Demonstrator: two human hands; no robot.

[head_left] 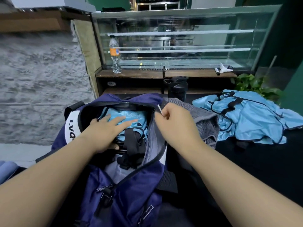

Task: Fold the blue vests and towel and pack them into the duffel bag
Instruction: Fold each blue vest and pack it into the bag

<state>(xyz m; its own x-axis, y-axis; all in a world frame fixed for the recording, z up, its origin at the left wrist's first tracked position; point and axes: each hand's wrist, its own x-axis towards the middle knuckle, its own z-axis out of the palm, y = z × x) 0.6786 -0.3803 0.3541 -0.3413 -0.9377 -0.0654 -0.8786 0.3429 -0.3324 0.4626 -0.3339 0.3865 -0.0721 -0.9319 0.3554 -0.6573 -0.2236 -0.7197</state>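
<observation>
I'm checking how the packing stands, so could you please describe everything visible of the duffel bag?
The duffel bag is navy, nylon-looking fabric, with black straps, grey lining and a white end panel lettered "LVQ". It lies on the dark surface, unzipped. The right hand pinches its opening's edge back; the left hand presses flat on a folded blue vest inside. The grey towel lies beside it.

Navy duffel bag point(131, 194), light-blue vests point(252, 118)

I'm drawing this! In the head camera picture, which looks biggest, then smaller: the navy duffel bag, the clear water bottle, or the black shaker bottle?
1. Navy fabric duffel bag, though it's nearest.
2/3. Black shaker bottle and clear plastic water bottle: too alike to rank.
</observation>
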